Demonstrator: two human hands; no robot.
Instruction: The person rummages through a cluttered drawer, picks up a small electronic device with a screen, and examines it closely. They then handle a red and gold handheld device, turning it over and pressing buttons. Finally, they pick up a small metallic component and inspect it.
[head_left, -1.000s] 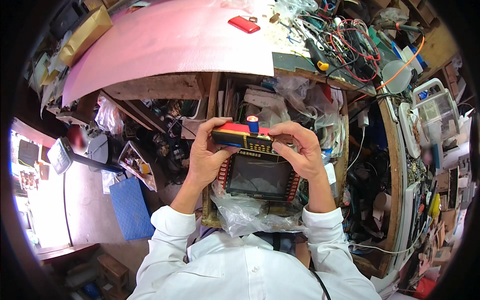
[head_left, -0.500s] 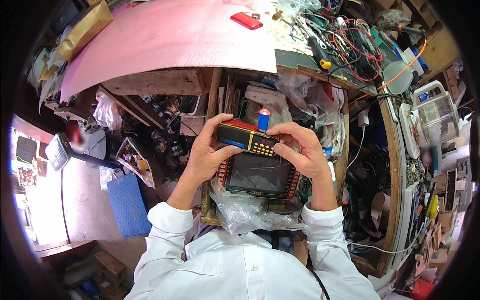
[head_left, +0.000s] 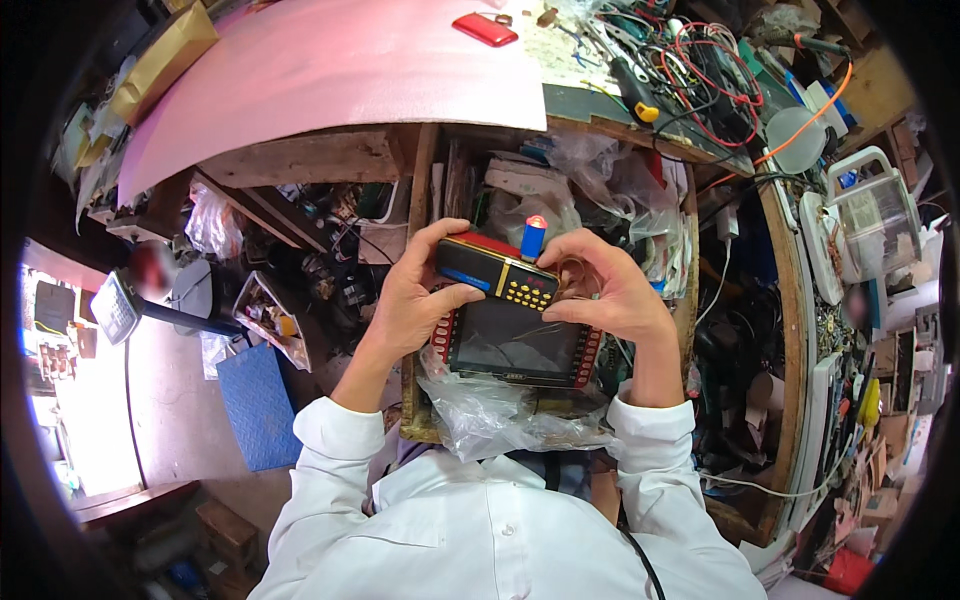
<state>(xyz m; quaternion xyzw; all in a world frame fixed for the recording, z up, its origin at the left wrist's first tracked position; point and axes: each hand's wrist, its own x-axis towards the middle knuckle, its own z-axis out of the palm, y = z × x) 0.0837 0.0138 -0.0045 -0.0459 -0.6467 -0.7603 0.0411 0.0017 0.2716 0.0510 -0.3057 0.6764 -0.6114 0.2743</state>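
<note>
A small black portable radio with a red top, gold buttons and a lit red display is held up in front of me. My left hand grips its left end, fingers over the top and thumb on the front. At the right end, my right hand closes on the radio with finger and thumb. A blue USB stick with a glowing reddish tip stands up from the radio's top, beside my right fingers. Below lies a larger player with a dark screen and red button strips, a thin wire across it.
Under the player is an open wooden drawer with clear plastic bags and papers. A pink sheet covers the bench beyond, with a red flat case. Tools and cables crowd the far right. A blue board lies left.
My right hand has turned and shifted slightly at the radio's right end, its thumb now at the lower corner. The radio tilts slightly more, and the view has shifted a little.
</note>
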